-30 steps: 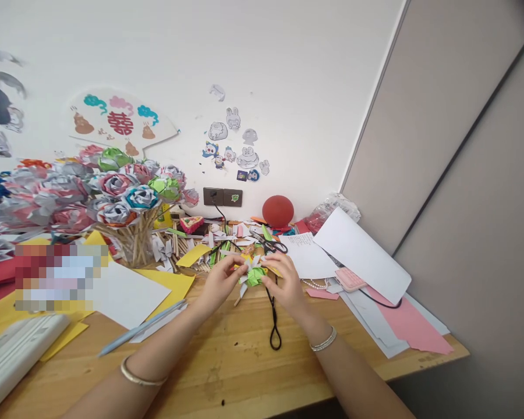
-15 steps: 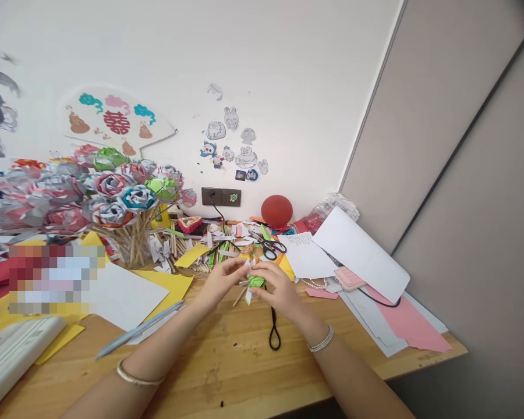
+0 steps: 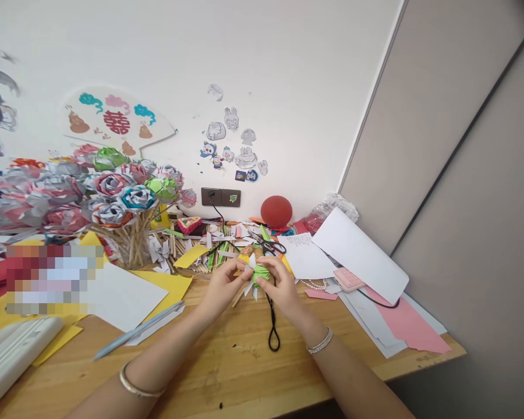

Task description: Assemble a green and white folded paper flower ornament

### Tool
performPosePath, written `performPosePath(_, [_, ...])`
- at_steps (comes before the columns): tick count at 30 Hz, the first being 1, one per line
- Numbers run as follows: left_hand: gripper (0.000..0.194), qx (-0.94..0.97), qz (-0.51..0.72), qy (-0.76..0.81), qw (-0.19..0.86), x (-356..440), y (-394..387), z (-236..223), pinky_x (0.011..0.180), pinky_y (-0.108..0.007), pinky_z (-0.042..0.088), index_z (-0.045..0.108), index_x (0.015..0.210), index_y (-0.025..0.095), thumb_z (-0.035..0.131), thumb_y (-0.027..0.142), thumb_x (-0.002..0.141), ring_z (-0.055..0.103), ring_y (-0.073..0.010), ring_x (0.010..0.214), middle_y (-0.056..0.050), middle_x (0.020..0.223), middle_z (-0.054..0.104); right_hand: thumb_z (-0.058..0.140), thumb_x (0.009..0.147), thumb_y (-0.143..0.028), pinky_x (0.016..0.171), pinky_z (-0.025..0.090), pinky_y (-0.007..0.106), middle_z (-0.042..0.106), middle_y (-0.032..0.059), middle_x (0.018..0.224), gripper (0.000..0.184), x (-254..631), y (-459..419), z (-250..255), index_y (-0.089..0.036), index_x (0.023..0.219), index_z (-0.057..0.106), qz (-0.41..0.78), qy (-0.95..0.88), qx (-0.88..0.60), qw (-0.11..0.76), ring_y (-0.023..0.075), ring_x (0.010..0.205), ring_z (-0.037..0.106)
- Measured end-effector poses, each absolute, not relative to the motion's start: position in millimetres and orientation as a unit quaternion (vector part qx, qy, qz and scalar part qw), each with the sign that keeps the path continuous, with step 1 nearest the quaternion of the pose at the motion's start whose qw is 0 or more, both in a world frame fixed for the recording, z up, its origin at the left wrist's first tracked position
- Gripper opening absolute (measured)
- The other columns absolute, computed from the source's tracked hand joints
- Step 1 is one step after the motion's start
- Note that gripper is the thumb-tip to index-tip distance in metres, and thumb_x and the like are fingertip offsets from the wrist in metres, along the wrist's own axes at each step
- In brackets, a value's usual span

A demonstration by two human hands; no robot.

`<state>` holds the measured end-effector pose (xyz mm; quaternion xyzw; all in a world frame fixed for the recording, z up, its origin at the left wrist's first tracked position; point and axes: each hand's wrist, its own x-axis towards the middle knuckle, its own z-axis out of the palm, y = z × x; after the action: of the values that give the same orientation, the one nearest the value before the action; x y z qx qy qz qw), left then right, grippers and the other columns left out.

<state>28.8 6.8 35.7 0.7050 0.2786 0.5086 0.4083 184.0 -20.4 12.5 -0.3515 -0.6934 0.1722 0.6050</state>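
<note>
A small green and white paper flower [image 3: 261,274] is held between my two hands above the wooden table. My left hand [image 3: 225,283] pinches a white petal on its left side. Fingers and thumb of my right hand [image 3: 282,286] close round the green part from the right. White paper tips stick out below and above the green centre. Just behind the hands lie black-handled scissors [image 3: 274,247] and some yellow and orange paper. A black cord loop [image 3: 273,337] lies on the table below my right hand.
Finished paper flowers [image 3: 113,185] on sticks stand in a clear vase at the left. Paper scraps and sticks litter the back, near a red ball [image 3: 276,211]. White sheets [image 3: 361,256] and a pink phone-like object [image 3: 348,279] lie right; a blue pen [image 3: 137,330] lies left.
The paper flower has turned and risen slightly, showing more of its green side. Both hands have shifted their fingers on it; the table things stay put.
</note>
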Motion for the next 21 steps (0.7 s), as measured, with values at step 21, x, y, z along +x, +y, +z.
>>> performPosePath(21, [0.019, 0.703, 0.536, 0.251, 0.394, 34, 3, 25, 0.078, -0.031, 0.045, 0.052, 0.095, 0.02, 0.054, 0.03, 0.079, 0.055, -0.0172, 0.088, -0.004, 0.092, 0.055, 0.058, 0.078, -0.021, 0.089, 0.042, 0.033, 0.055, 0.0051, 0.1, 0.016, 192, -19, 19, -0.022, 0.094, 0.058, 0.165, -0.704, -0.374, 0.58, 0.0178, 0.1, 0.052])
